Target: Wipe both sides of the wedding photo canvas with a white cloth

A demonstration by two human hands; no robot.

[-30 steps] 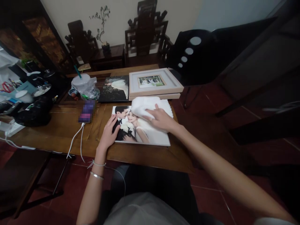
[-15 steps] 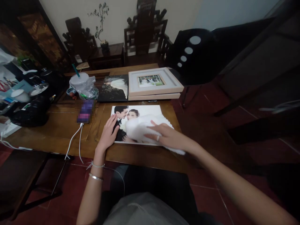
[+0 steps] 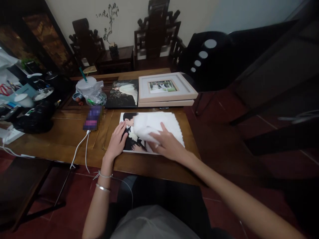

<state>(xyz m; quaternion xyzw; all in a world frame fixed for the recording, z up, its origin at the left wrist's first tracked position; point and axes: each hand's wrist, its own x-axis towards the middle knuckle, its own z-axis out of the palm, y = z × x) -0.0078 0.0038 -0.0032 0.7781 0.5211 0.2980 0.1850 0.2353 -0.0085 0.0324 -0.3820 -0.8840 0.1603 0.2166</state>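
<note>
A wedding photo panel (image 3: 128,141) lies flat near the front edge of the wooden table. My left hand (image 3: 117,139) rests on its left edge, fingers stretched out flat. Over the panel's upper and right part spreads a white cloth (image 3: 159,122), hiding much of the picture. My right hand (image 3: 166,144) presses on this cloth and grips it, thumb raised; the fingertips are partly hidden in its folds.
Behind the panel lie a dark photo board (image 3: 122,96) and stacked pale picture frames (image 3: 168,96). A phone (image 3: 92,119) with white cables lies left of my left hand. Further back stands a plastic-wrapped cup (image 3: 87,88) with a straw. Cluttered items fill the table's left end.
My right hand has slid the white cloth left and away from me, so it now covers the upper middle of the picture. My left hand stays on the panel's left edge.
</note>
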